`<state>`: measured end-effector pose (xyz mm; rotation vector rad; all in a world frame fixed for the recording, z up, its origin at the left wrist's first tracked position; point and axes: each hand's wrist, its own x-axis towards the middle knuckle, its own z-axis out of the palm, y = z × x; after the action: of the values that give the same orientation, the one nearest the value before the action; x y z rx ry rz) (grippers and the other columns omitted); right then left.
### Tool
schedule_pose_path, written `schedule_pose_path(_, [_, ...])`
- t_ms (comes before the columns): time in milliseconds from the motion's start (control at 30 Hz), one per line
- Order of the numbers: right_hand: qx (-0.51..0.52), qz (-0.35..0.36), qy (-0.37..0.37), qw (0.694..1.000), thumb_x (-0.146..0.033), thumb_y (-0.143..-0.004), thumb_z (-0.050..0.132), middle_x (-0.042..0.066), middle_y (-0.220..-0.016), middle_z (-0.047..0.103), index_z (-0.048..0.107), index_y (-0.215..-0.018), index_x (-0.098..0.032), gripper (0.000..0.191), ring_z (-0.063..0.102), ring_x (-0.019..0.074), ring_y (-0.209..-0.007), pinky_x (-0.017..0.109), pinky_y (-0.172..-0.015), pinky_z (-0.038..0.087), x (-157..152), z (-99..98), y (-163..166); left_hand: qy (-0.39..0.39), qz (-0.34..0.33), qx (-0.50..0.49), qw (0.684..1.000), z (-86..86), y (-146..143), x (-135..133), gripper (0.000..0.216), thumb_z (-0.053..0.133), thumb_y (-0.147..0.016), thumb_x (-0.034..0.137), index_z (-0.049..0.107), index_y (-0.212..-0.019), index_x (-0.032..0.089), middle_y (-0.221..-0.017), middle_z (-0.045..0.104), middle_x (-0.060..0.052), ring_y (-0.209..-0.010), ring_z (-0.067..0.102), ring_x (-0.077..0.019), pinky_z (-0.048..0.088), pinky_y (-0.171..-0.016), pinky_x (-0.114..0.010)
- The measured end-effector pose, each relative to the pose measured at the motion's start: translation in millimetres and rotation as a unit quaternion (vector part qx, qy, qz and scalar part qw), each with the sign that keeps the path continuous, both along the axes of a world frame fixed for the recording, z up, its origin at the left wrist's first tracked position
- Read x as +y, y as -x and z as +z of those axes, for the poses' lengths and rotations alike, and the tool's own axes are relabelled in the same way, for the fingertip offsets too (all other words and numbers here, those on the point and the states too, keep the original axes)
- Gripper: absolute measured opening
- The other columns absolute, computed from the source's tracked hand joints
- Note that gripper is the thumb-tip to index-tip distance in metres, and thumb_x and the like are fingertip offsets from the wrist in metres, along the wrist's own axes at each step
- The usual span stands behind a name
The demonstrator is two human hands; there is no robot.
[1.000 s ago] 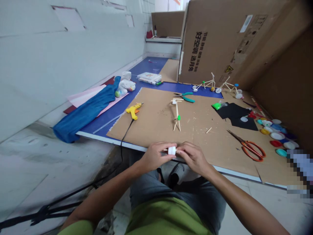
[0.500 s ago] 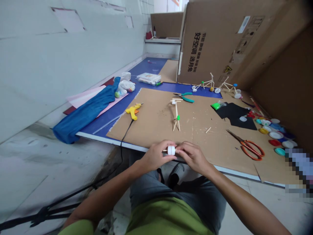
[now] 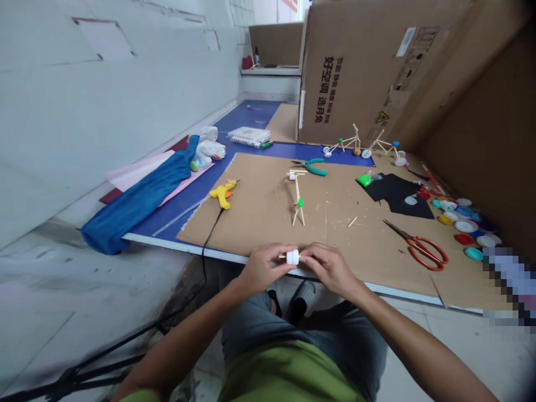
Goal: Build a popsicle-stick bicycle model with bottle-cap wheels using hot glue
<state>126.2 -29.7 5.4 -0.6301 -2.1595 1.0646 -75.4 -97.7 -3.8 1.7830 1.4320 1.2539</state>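
Between my two hands, at the table's front edge, is a pair of white bottle caps (image 3: 292, 257) set face to face, with a thin wooden stick through them. My left hand (image 3: 266, 267) is closed on the caps, thumb below and fingers above. The fingertips of my right hand (image 3: 327, 266) pinch the stick's right end, beside the caps. Just beyond my hands a small stick frame (image 3: 298, 192) lies on the cardboard, with a green blob at its joint and a white cap piece at its far end. A short loose stick (image 3: 352, 221) lies to the right.
A yellow glue gun (image 3: 223, 193) with a black cord lies left; teal pliers (image 3: 310, 166) lie behind the frame. Orange-handled scissors (image 3: 421, 247) and several coloured caps (image 3: 465, 225) are at right. Stick models (image 3: 379, 146) stand before a large cardboard box (image 3: 355, 72).
The view has shifted slightly, so the table things appear a little further left. My left hand has slid slightly, baring more of the caps. Both hands keep their hold.
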Motion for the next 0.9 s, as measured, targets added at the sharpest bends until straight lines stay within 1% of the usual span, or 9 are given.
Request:
schedule_pose_path(67, [-0.001,0.004,-0.009,1.000,-0.026,-0.098,0.056,0.004,-0.084,0.068,0.069,-0.091,-0.020,0.016,0.062,0.0160,-0.078,0.027,-0.072,0.047,1,0.6,0,0.012,0.002,0.002,1.000,-0.4,0,0,0.033,0.076,-0.079,0.026,0.073,-0.111,0.019,-0.105,0.077,-0.008,-0.091,0.073,-0.0190,0.061,-0.081,-0.028])
schedule_pose_path(233, [-0.006,0.009,-0.020,1.000,-0.026,-0.099,0.055,0.004,-0.084,0.068,0.069,-0.090,-0.020,0.017,0.062,0.0161,-0.078,0.027,-0.072,0.047,2,1.8,0,-0.002,0.001,0.012,1.000,-1.7,1,0,0.032,0.077,-0.079,0.027,0.073,-0.110,0.019,-0.103,0.077,-0.008,-0.089,0.073,-0.0189,0.060,-0.083,-0.029])
schedule_pose_path(333, [-0.012,0.012,-0.016,1.000,-0.027,-0.099,0.055,0.004,-0.084,0.068,0.069,-0.091,-0.020,0.018,0.062,0.0161,-0.079,0.027,-0.072,0.047,2,0.5,1,-0.012,-0.001,0.010,1.000,-2.0,0,0,0.031,0.076,-0.079,0.025,0.073,-0.109,0.019,-0.104,0.077,-0.008,-0.091,0.073,-0.0187,0.060,-0.083,-0.029])
schedule_pose_path(433, [-0.019,-0.001,-0.005,1.000,-0.028,-0.098,0.056,0.004,-0.084,0.069,0.069,-0.090,-0.019,0.017,0.063,0.0159,-0.078,0.027,-0.072,0.047,2,-3.2,1,-0.010,0.003,0.011,1.000,-0.6,-1,0,0.030,0.076,-0.078,0.023,0.073,-0.108,0.019,-0.103,0.077,-0.007,-0.091,0.073,-0.0185,0.059,-0.084,-0.028])
schedule_pose_path(567, [-0.036,-0.035,0.016,0.999,-0.029,-0.097,0.057,0.003,-0.082,0.069,0.068,-0.088,-0.019,0.018,0.063,0.0156,-0.074,0.027,-0.070,0.046,3,-6.5,1,0.030,0.019,-0.014,0.999,2.3,-4,2,0.028,0.075,-0.077,0.020,0.073,-0.104,0.018,-0.100,0.077,-0.007,-0.089,0.072,-0.0186,0.060,-0.080,-0.027])
schedule_pose_path(700, [-0.046,-0.053,0.035,0.997,-0.031,-0.095,0.060,0.005,-0.089,0.071,0.070,-0.096,-0.020,0.015,0.064,0.0176,-0.081,0.029,-0.074,0.048,4,-4.4,1,0.071,0.016,-0.066,0.995,1.9,-6,6,0.027,0.072,-0.077,0.020,0.072,-0.104,0.017,-0.098,0.077,-0.007,-0.086,0.073,-0.0185,0.060,-0.077,-0.026])
schedule_pose_path(800, [-0.033,-0.050,0.075,0.995,-0.032,-0.094,0.060,0.005,-0.093,0.072,0.069,-0.102,-0.019,0.018,0.065,0.0181,-0.084,0.029,-0.076,0.049,4,-3.2,1,0.076,0.011,-0.076,0.994,0.4,-6,9,0.029,0.072,-0.077,0.020,0.071,-0.106,0.017,-0.101,0.076,-0.007,-0.088,0.073,-0.0187,0.060,-0.080,-0.028])
schedule_pose_path(900, [-0.006,-0.042,0.130,0.991,-0.033,-0.092,0.063,0.005,-0.096,0.072,0.066,-0.111,-0.019,0.025,0.065,0.0166,-0.082,0.028,-0.073,0.051,3,-4.2,1,0.061,0.007,-0.052,0.997,0.1,-6,10,0.028,0.072,-0.079,0.021,0.071,-0.106,0.018,-0.102,0.076,-0.006,-0.092,0.073,-0.0189,0.059,-0.083,-0.028])
